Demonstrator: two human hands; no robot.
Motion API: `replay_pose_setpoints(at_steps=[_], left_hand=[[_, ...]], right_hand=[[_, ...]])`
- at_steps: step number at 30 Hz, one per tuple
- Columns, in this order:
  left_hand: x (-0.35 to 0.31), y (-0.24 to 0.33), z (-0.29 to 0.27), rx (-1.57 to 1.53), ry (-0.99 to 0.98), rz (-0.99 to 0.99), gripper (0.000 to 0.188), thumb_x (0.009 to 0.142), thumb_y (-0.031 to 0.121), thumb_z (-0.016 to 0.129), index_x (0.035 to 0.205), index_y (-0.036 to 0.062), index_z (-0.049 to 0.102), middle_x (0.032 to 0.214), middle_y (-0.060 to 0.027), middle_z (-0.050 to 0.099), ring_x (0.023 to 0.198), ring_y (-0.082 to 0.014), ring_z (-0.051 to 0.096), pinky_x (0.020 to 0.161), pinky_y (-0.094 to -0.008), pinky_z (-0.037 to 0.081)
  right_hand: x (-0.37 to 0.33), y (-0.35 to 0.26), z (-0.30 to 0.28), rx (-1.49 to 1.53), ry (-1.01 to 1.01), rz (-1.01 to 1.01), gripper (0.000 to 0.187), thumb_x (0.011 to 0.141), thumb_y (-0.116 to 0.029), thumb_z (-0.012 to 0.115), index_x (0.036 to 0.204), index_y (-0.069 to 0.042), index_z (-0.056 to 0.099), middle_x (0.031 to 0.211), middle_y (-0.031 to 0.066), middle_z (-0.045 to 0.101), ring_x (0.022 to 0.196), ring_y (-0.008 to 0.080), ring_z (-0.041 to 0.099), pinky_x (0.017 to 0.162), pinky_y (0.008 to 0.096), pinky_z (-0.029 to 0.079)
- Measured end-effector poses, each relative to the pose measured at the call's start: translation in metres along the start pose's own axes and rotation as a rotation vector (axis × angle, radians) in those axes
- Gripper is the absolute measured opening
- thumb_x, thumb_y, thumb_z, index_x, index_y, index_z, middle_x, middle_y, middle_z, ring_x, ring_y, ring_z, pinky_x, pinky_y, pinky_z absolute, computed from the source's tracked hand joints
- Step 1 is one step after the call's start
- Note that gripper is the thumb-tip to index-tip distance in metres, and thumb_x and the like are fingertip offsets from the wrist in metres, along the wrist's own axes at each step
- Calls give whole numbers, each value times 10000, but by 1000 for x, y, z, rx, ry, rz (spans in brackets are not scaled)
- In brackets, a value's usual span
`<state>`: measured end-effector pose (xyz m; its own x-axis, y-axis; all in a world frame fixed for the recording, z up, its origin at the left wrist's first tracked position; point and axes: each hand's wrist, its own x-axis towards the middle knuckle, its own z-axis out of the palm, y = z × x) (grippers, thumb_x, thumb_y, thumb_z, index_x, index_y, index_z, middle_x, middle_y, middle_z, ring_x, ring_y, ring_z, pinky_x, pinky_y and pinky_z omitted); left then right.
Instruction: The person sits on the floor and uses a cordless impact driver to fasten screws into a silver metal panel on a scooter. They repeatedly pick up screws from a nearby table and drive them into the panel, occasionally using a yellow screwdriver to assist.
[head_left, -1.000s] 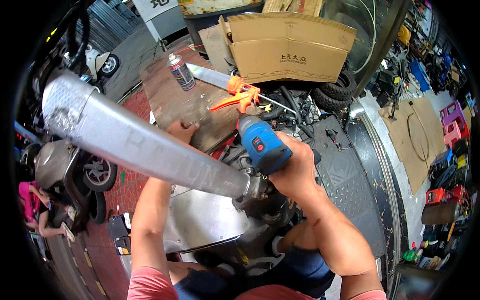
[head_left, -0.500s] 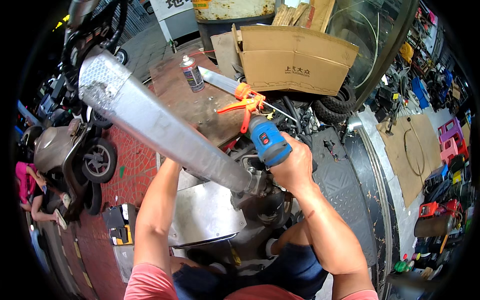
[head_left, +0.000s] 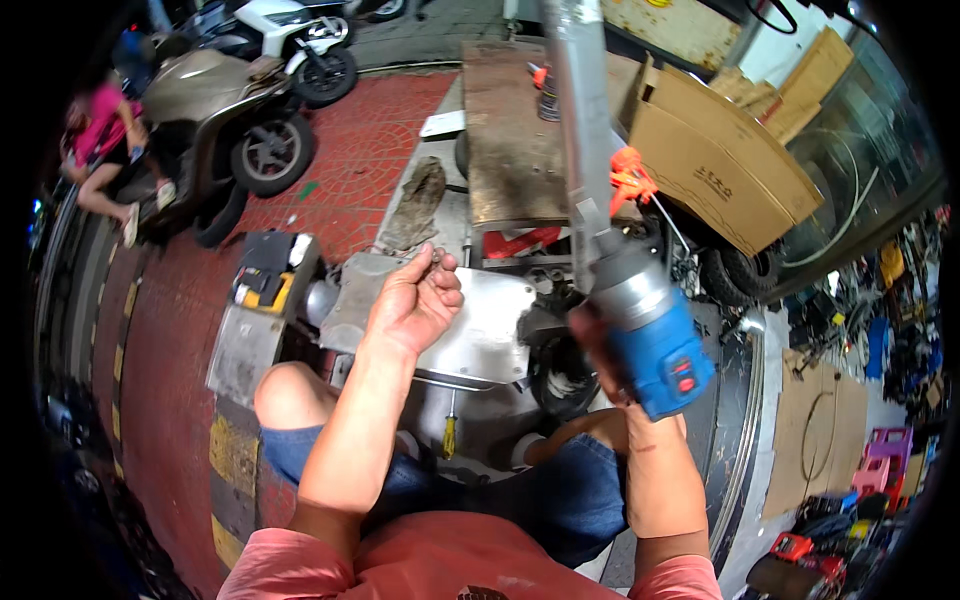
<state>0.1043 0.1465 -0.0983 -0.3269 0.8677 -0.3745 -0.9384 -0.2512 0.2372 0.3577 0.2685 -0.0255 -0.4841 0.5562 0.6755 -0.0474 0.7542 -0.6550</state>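
My right hand grips a blue cordless impact wrench, raised with its grey nose up and partly blurred. Behind the nose stands a tall silver metal column. Palm up, my left hand has its fingers curled in, over the edge of a flat silver metal panel; something small and dark seems to be at the fingertips, too small to name. A yellow-handled screwdriver is below the panel, between my knees.
A wooden board carries a spray can, partly behind the column. An orange caulking gun lies beside a cardboard box. A toolbox sits at left, near a parked motorcycle and a seated person.
The view has swung left. My right hand has lifted the impact wrench up closer to me. My left hand, formerly hidden behind the column, has come out palm up.
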Motion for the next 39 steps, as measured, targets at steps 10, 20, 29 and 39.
replay_pose_setpoints(at_steps=[10,20,29,39], left_hand=[[-108,3,10,-140,-173,100,229,1121,307,572,1096,80,579,988,-77,699,786,-136,652,696,-312,542],[-121,-2,-17,-176,-20,155,274,1139,324,524,1090,64,595,957,-57,679,756,-157,598,728,-346,516],[-82,-20,-49,71,132,507,202,1102,238,599,1007,61,623,878,-38,637,716,-121,553,648,-313,471],[-50,-13,-85,-119,404,367,168,1050,286,699,1007,134,641,888,20,610,743,-126,538,708,-319,472]], right_hand=[[-43,-61,69,112,-477,127,339,786,-163,879,1061,-29,733,850,164,747,767,375,747,695,407,586],[-59,-81,86,171,-568,349,322,837,-171,878,1073,-25,715,862,75,725,789,191,706,756,359,570],[-57,-59,112,297,-629,747,330,824,-186,878,1054,-34,696,872,34,675,802,156,676,740,342,554],[-55,-31,154,-105,-797,478,311,830,-170,872,1065,-31,725,883,74,727,811,183,703,771,345,569]])
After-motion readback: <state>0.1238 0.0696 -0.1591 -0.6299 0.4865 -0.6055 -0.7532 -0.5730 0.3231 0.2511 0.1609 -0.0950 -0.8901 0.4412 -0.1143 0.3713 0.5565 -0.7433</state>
